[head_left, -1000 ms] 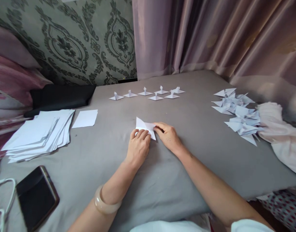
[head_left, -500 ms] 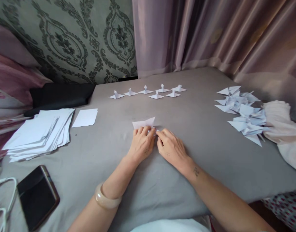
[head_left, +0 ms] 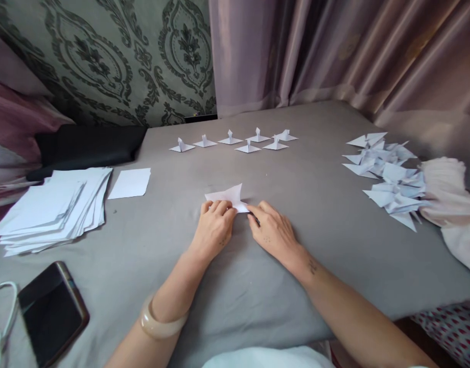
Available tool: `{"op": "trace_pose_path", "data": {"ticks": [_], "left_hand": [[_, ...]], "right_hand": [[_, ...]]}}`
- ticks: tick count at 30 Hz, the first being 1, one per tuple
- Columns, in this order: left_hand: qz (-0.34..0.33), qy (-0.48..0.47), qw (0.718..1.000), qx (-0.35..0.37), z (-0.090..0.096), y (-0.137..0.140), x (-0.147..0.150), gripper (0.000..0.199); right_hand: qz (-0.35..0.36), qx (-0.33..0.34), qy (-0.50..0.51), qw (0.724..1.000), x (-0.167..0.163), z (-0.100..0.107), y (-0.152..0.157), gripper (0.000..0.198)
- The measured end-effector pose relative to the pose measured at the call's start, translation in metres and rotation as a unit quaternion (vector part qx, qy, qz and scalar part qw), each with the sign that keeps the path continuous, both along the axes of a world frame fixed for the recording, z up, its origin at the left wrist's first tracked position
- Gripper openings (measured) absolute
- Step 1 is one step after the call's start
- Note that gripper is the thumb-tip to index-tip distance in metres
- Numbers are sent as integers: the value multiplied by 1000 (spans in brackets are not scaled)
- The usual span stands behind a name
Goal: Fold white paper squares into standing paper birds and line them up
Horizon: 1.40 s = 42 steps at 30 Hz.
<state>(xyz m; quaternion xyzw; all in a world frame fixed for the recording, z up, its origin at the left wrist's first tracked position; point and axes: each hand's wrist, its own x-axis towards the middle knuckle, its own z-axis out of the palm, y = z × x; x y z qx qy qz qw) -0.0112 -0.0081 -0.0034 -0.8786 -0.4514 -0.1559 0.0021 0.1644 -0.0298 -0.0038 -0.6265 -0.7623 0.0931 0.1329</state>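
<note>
A partly folded sheet of white paper (head_left: 228, 194) lies on the grey cloth in front of me, one flap standing up. My left hand (head_left: 215, 222) is closed on its near left side, with the fingertips curled over the edge. At the paper's right tip, my right hand (head_left: 271, 225) pinches the corner between thumb and forefinger. Both hands cover part of the near edge. Farther back, several small folded paper pieces (head_left: 230, 138) stand in two loose rows, each with an upright point in the middle.
A stack of white paper sheets (head_left: 51, 209) lies left, with a single square sheet (head_left: 130, 183) beside it. A phone (head_left: 53, 313) and white cable (head_left: 8, 312) are at near left. Folded paper cranes (head_left: 392, 179) are heaped right, against a pale cloth (head_left: 445, 189). A black case (head_left: 91, 145) lies at back left.
My hands have drawn slightly apart, the left one shifting left with the paper. More of the folded paper shows between them.
</note>
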Motion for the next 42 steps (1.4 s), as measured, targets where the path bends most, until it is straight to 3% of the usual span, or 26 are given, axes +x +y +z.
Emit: {"op": "trace_pose_path", "data": {"ticks": [4,8,12,22,29,34,42], "left_hand": [[21,14,1000,-16,1,-3,0,22],[39,18,999,-20,-1,1,3,36],[24,0,1000,-10,0,3,4,20],[19,17,1000,-11,3,-1,0,21],[55,28,997,-39,-4,3,2,44],[43,-7,999,-31,-3,4,0,25],[19,-14,1000,-13,4,0,-3,24]], "right_hand": [[10,-6,2,1000,-1,2,-2,31],[-5,-14,20,1000,-2,2,1,29],[-15,-11,40,999,-1,-1,4,24],[3,14,49,999,1,-5,4,19],[-20,-31,75,997,0,-1,7,26],[-42,-43,91,994,0,-3,9,25],[-1,8,59,998,0,-5,5,22]]}}
